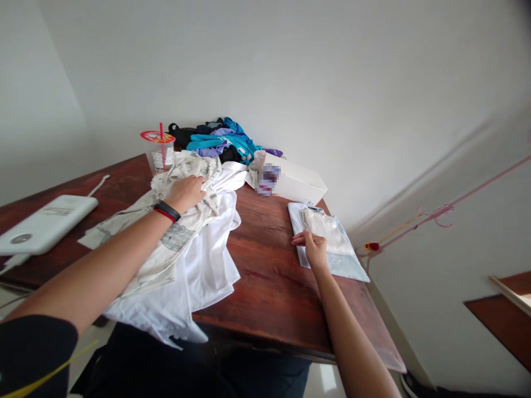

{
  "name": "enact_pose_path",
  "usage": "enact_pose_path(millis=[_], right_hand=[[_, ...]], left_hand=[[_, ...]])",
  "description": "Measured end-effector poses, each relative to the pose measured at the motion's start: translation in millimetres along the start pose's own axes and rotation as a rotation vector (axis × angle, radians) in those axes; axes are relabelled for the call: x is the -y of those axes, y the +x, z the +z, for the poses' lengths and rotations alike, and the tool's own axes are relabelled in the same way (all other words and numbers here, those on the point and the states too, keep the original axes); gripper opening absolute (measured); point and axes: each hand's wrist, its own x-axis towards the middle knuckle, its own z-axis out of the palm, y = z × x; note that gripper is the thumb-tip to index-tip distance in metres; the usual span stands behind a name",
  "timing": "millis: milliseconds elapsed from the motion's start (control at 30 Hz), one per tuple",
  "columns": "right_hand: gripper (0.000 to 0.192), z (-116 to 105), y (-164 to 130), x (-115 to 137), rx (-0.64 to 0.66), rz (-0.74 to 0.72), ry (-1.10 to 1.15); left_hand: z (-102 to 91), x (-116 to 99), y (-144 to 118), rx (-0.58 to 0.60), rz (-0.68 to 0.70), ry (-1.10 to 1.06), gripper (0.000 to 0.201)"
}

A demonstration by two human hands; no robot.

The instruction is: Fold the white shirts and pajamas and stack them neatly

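Crumpled shirts (pixel 194 243) lie heaped at the table's (pixel 269 276) nine o'clock side, spilling over its near edge. My left hand (pixel 186 192) is closed on the patterned top layer. For a clean lift, I judge it best to gather one garment only. Toward three o'clock, my right hand (pixel 314 247) rests flat, fingers unclenched, pinning the folded stack (pixel 332 243). A white box (pixel 298 185) sits at one o'clock.

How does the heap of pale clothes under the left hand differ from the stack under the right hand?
The loose heap is crumpled and spills over the table's near edge; the folded stack lies flat and squared near the right edge. The left hand grips the heap; the right hand rests on the stack. Both are light fabric.
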Motion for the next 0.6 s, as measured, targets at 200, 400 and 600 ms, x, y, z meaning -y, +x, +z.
enact_pose_path(millis=[200,400,600], right_hand=[[0.058,0,2,-2,0.035,0.000,0.024],[0.061,2,1,0,0.056,0.000,0.043],[0.060,1,1,2,0.076,0.005,0.041]], left_hand=[[-1.1,-10,-3,-0.087,0.076,-0.008,0.035],[-6.4,-36,-13,-0.200,0.232,-0.016,0.032],[-2.8,-50,-25,-0.274,0.386,0.005,0.030]])
